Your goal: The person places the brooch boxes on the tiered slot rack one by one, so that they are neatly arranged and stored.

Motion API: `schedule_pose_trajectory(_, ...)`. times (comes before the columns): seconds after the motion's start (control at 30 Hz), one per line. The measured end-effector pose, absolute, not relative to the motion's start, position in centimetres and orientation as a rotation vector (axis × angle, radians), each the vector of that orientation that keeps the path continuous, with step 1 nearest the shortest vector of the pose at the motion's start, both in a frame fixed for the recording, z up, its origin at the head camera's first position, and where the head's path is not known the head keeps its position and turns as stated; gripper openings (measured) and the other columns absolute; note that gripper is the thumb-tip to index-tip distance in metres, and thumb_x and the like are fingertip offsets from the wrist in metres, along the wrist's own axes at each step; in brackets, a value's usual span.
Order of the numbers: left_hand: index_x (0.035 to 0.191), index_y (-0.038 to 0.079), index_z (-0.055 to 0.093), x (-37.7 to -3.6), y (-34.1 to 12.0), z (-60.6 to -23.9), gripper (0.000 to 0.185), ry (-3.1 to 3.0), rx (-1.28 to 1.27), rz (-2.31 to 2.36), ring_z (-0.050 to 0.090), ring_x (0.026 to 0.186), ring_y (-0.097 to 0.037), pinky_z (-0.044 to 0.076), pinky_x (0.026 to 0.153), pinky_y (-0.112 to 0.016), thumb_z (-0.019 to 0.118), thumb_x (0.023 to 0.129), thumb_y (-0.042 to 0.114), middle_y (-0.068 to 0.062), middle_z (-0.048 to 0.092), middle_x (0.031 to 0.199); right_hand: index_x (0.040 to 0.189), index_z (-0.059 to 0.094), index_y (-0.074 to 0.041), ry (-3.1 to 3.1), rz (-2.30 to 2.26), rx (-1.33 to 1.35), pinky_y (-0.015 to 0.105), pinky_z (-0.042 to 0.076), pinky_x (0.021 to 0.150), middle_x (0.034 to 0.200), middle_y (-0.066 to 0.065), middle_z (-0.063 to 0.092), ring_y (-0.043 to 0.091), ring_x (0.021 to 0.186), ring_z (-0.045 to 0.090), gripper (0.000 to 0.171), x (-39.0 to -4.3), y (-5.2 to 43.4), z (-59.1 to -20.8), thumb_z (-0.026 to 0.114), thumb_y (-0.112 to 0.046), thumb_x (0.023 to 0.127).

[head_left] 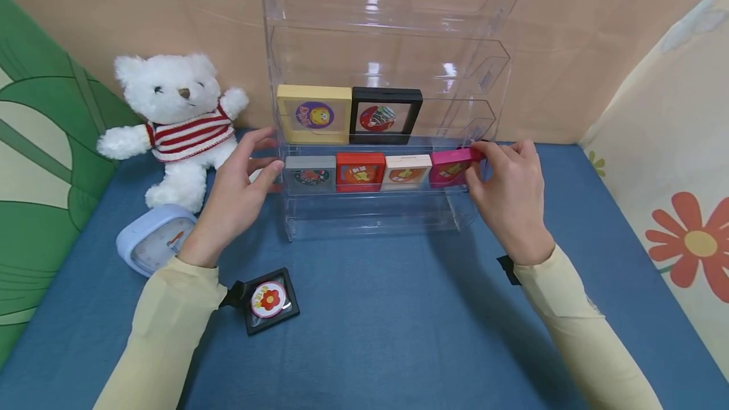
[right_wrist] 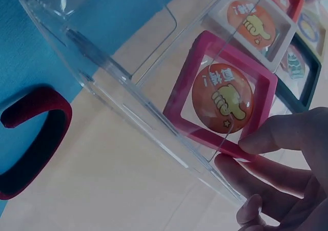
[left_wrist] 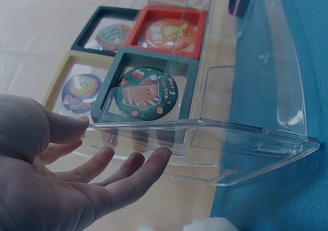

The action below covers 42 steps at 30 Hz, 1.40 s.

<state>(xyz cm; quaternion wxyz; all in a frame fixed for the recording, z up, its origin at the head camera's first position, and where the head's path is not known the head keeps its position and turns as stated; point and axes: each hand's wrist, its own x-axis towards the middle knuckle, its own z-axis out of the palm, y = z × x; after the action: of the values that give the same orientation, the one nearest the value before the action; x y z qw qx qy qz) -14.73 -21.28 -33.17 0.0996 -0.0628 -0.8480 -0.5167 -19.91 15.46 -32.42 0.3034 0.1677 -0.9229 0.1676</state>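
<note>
On the clear rack's (head_left: 398,37) lower shelf the right hand (head_left: 509,198) pinches the pink frame (head_left: 451,166), seemingly not yet seated beside three placed frames, while the left hand (head_left: 239,198) rests open-fingered by the rack and a black frame (head_left: 269,300) lies on the table.

Both forearms, in pale yellow sleeves, extend forward from the lower edge of the head view and converge slightly. Left hand (head_left: 236,198): palm turned inward, fingers (left_wrist: 146,167) straight and loosely spread, thumb uppermost; it grips nothing. A dark strap sits at the left wrist. Right hand (head_left: 507,192): back of the hand toward the camera, wrist slightly flexed, thumb and fingertips (right_wrist: 266,139) brought together in a pinch; the remaining fingers appear curled beneath, though the right wrist view shows them only in part. A dark strap also marks the right wrist.
</note>
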Motion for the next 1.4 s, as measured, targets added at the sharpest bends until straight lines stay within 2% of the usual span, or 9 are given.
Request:
schedule_pose_trajectory(0.33, 0.155, 0.009, 0.035, -14.8, -21.2, -33.1, 0.053, -2.503, -0.193, -1.53, 0.055, 0.124, -0.037, 0.057, 0.088, -0.054, 0.053, 0.106, 0.008, -0.019, 0.044, 0.146, 0.116, 0.072, 0.008, -2.459, 0.431, 0.416, 0.044, 0.041, 0.063, 0.095, 0.025, 0.072, 0.034, 0.083, 0.045, 0.033, -20.0, 15.3, -32.9, 0.075, -0.006, 0.086)
schedule_pose_trajectory(0.67, 0.156, 0.009, 0.035, -14.7, -21.4, -33.1, 0.054, -2.504, -0.168, -1.539, 0.055, 0.125, -0.036, 0.057, 0.089, -0.053, 0.053, 0.105, 0.008, -0.018, 0.044, 0.146, 0.112, 0.072, 0.009, -2.494, 0.407, 0.419, 0.048, 0.047, 0.072, 0.103, 0.027, 0.071, 0.035, 0.084, 0.049, 0.028, -19.4, 14.7, -33.0, 0.072, -0.007, 0.089)
schedule_pose_trajectory(0.93, 0.156, 0.009, 0.035, -14.7, -21.3, -33.2, 0.054, -2.502, -0.173, -1.534, 0.055, 0.125, -0.037, 0.057, 0.088, -0.054, 0.053, 0.105, 0.007, -0.019, 0.044, 0.146, 0.111, 0.071, 0.008, -2.451, 0.514, 0.433, 0.047, 0.051, 0.071, 0.104, 0.023, 0.069, 0.034, 0.089, 0.05, 0.024, -18.2, 14.4, -33.1, 0.071, -0.004, 0.09)
schedule_pose_trajectory(1.1, 0.156, 0.009, 0.035, -14.8, -21.3, -33.2, 0.054, -2.501, -0.179, -1.536, 0.056, 0.125, -0.037, 0.057, 0.088, -0.053, 0.053, 0.105, 0.008, -0.019, 0.044, 0.145, 0.109, 0.072, 0.006, -2.442, 0.62, 0.508, 0.044, 0.055, 0.067, 0.1, 0.019, 0.069, 0.03, 0.09, 0.055, 0.021, -17.3, 14.0, -32.6, 0.073, -0.003, 0.089)
schedule_pose_trajectory(1.23, 0.155, 0.009, 0.035, -14.9, -21.2, -33.2, 0.053, -2.497, -0.183, -1.546, 0.056, 0.124, -0.036, 0.057, 0.087, -0.053, 0.053, 0.105, 0.007, -0.018, 0.045, 0.145, 0.111, 0.072, 0.002, -2.499, 0.714, 0.533, 0.047, 0.059, 0.066, 0.103, 0.017, 0.07, 0.029, 0.092, 0.061, 0.022, -16.7, 13.7, -32.3, 0.075, -0.004, 0.089)
schedule_pose_trajectory(1.4, 0.156, 0.01, 0.035, -14.9, -21.3, -33.2, 0.054, -2.501, -0.177, -1.551, 0.055, 0.125, -0.036, 0.057, 0.088, -0.053, 0.053, 0.105, 0.007, -0.018, 0.044, 0.145, 0.112, 0.073, -0.002, -2.566, 0.764, 0.562, 0.045, 0.059, 0.067, 0.104, 0.013, 0.071, 0.027, 0.09, 0.064, 0.022, -16.4, 13.6, -32.2, 0.074, -0.005, 0.09)
